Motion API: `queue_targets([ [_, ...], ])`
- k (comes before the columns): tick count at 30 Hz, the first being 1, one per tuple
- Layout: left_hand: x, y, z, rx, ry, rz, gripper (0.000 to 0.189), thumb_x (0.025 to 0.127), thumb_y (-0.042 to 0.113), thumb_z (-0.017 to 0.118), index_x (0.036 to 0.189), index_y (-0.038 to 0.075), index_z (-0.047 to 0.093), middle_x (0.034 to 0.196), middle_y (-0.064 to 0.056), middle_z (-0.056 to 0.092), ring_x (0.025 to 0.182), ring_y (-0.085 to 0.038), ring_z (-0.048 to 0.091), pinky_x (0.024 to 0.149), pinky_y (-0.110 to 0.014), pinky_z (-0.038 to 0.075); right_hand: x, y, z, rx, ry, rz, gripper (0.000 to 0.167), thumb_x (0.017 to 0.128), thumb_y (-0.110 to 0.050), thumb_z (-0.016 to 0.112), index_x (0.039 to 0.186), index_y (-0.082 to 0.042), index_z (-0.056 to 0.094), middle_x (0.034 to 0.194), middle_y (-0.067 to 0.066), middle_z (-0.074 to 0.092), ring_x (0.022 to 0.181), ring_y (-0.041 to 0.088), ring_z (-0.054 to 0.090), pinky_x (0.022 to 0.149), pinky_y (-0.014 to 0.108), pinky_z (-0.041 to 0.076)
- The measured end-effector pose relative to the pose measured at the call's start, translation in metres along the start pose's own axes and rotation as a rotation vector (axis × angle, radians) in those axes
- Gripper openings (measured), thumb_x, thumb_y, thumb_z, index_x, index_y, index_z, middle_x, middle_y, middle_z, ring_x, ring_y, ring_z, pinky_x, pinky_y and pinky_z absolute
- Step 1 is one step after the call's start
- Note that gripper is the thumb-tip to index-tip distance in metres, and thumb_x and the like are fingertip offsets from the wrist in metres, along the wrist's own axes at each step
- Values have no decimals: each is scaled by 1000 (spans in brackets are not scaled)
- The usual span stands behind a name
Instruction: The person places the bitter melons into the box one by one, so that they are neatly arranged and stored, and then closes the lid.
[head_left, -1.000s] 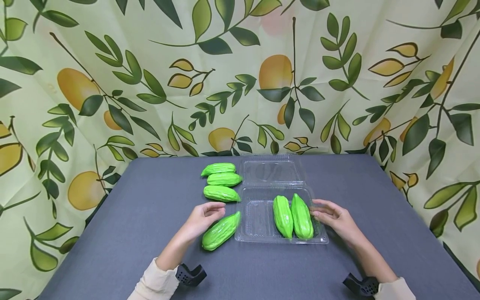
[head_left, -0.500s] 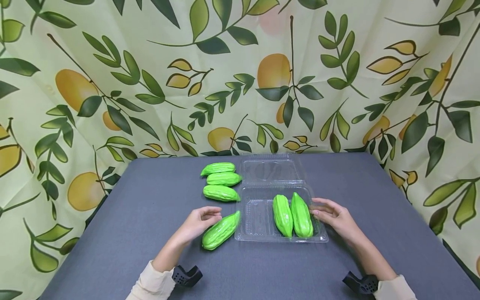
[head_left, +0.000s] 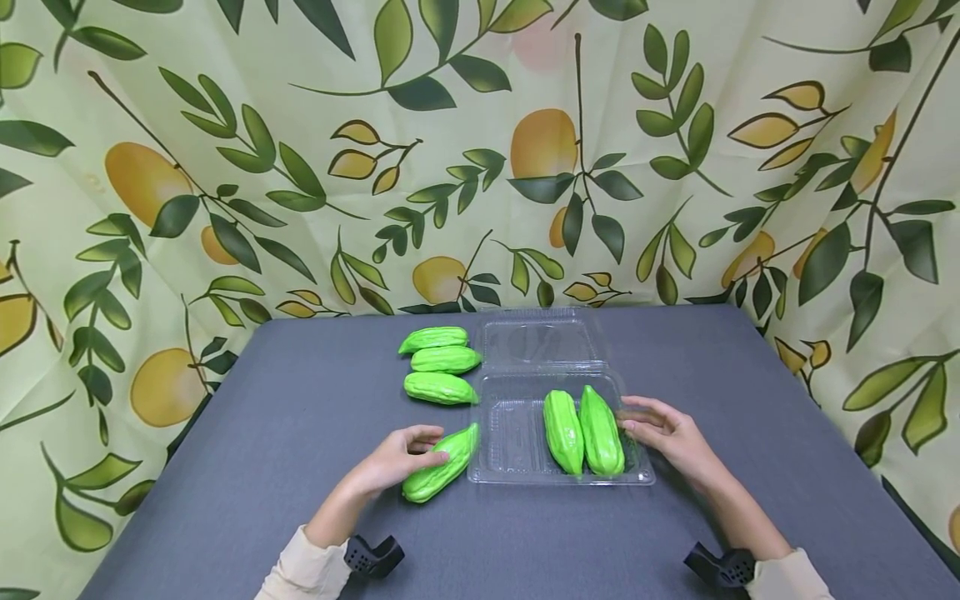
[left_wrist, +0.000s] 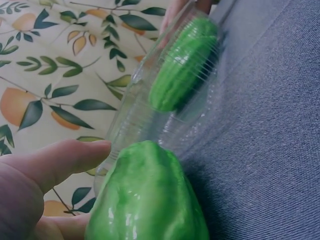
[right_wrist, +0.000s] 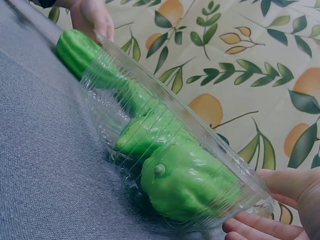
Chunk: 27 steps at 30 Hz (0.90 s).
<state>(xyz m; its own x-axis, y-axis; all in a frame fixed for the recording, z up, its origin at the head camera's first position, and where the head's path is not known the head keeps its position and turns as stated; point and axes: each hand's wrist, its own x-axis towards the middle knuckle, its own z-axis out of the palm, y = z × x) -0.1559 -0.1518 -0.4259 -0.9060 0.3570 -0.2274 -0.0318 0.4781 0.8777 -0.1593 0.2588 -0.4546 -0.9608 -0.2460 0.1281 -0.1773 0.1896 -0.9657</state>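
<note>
My left hand (head_left: 401,458) reaches over a bright green, ridged bitter melon (head_left: 429,485), its thumb and fingers spread around the near one. In the left wrist view the thumb (left_wrist: 75,157) stands apart from the same melon (left_wrist: 145,200); the far fingers are partly hidden. A clear plastic clamshell container (head_left: 506,479) lies with its lid (head_left: 540,342) folded back. Two bitter melons stand side by side in its right half, one (head_left: 562,433) left of the other (head_left: 602,433). My right hand (head_left: 671,437) touches the container's right wall with extended fingers; in the right wrist view its fingers (right_wrist: 270,227) are at the container's corner.
Three more bitter melons lie stacked front to back left of the container: a back one (head_left: 435,339), a middle one (head_left: 446,360) and a front one (head_left: 438,388). Grey cloth covers the table (head_left: 300,383). A leaf-and-fruit patterned curtain (head_left: 465,125) hangs behind.
My left hand has come down and toward me, from above the near bitter melon to around it, the thumb now overlapping it. The right hand stays at the container's side.
</note>
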Motion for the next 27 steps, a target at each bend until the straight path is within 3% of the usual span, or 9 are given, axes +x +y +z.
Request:
queue_targets([
  [5, -1, -1, 1, 24, -32, -11, 60, 89, 24, 68, 135, -8, 47, 135, -29, 54, 123, -41, 53, 99, -47, 51, 0, -1, 0, -1, 0, 1, 48, 95, -9, 58, 132, 17, 40, 106, -25, 68, 97, -6, 66, 80, 11, 55],
  [17, 0, -1, 3, 38, -38, -10, 63, 85, 22, 73, 135, -8, 48, 128, -27, 59, 112, -31, 60, 87, -30, 53, -1, -2, 1, -16, 12, 18, 49, 95, -11, 58, 132, 16, 41, 105, -26, 67, 96, -7, 66, 79, 11, 55],
  [27, -1, 2, 5, 26, -28, -33, 63, 84, 19, 74, 135, -8, 48, 126, -25, 60, 108, -26, 60, 82, -26, 51, -1, -2, 1, -9, 4, -5, 48, 95, -9, 58, 132, 17, 40, 105, -25, 68, 97, -6, 66, 79, 11, 55],
])
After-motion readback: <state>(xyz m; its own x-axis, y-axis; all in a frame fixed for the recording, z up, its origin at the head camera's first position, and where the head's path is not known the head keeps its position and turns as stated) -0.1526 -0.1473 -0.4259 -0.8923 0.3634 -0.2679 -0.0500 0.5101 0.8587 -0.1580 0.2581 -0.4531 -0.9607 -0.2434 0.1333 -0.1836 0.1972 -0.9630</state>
